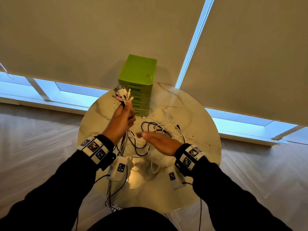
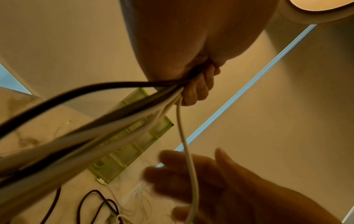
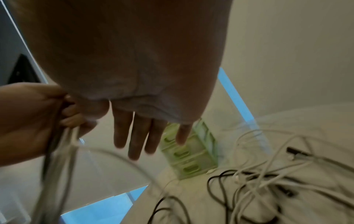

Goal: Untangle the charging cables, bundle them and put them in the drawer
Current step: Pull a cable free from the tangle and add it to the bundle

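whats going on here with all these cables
A person is sorting charging cables at a round marble table. Their left hand grips a bunch of black and white cables near the plug ends, which stick up above the fist. The right hand is open, fingers straight, holding nothing, beside the hanging strands. A loose tangle of cables lies on the table, and the green drawer unit behind it looks closed.

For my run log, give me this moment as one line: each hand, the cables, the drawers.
left hand: grips cable bundle | right hand: open, empty | loose cables: tangled on table | green drawer unit: drawers closed
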Demonstrator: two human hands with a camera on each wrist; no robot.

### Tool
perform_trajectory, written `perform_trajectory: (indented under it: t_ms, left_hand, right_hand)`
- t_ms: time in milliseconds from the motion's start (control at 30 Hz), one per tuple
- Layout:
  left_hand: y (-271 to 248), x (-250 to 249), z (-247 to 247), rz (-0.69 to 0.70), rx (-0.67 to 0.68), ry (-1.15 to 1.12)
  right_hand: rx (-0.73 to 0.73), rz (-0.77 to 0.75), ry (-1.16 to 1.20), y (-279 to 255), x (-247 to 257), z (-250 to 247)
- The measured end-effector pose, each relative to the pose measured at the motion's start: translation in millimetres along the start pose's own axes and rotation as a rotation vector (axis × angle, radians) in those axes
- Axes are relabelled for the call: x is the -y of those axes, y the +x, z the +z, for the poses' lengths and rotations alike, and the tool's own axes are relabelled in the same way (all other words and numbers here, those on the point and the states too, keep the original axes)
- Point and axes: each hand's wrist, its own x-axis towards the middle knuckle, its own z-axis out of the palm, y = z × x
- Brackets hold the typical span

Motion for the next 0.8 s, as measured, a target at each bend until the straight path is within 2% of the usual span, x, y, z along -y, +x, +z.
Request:
perform_trajectory:
  t_ms: [100, 200, 267, 333, 367, 400, 467, 533, 567, 633, 700, 767, 800]
  left_hand:
    - [1, -4, 1, -0.03, 0.059, -0.027]
    - [-2, -8, -3, -0.074, 0.127, -0.131]
    - [-7, -13, -6, -0.134, 0.221, -0.251]
    - [-13, -17, -8, -0.218, 0.35, -0.33]
    - [-16, -17, -9, -0.262, 0.407, -0.324]
    - [-20, -15, -10, -0.304, 0.449, -0.277]
    - [-28, -7, -9, -0.35, 0.467, -0.037]
    - [-33, 2, -4, -0.342, 0.382, 0.251]
    - [-35, 7, -1, -0.327, 0.303, 0.316]
    - [-34, 13, 2, -0.286, 0.116, 0.289]
    - [-30, 18, 2, -0.247, -0.033, 0.192]
    - [-27, 21, 0, -0.207, -0.11, 0.156]
    - [-26, 23, -1, -0.191, -0.13, 0.153]
  right_hand:
    - [0.233, 0.067, 0.108, 8, 2, 27]
    - [0.292, 0.145, 0.228, 11, -10, 42]
    - [0.288, 0.196, 0.161, 12, -20, 44]
    - [0.207, 0.23, 0.038, 14, -29, 35]
    - [0.123, 0.245, -0.005, 16, -32, 27]
    - [0.018, 0.246, -0.027, 18, -31, 18]
    - [-0.178, 0.183, -0.045, 21, -20, -2]
    - [-0.257, 0.07, -0.041, 25, -2, -19]
    - [-0.289, 0.036, -0.053, 26, 6, -24]
    - [-0.356, 0.059, -0.05, 28, 16, -28]
    - [-0.374, 0.112, 0.147, 24, 20, -24]
    - [-0.374, 0.061, 0.356, 16, 25, -16]
    - [-0.378, 0.016, 0.39, 14, 27, -11]
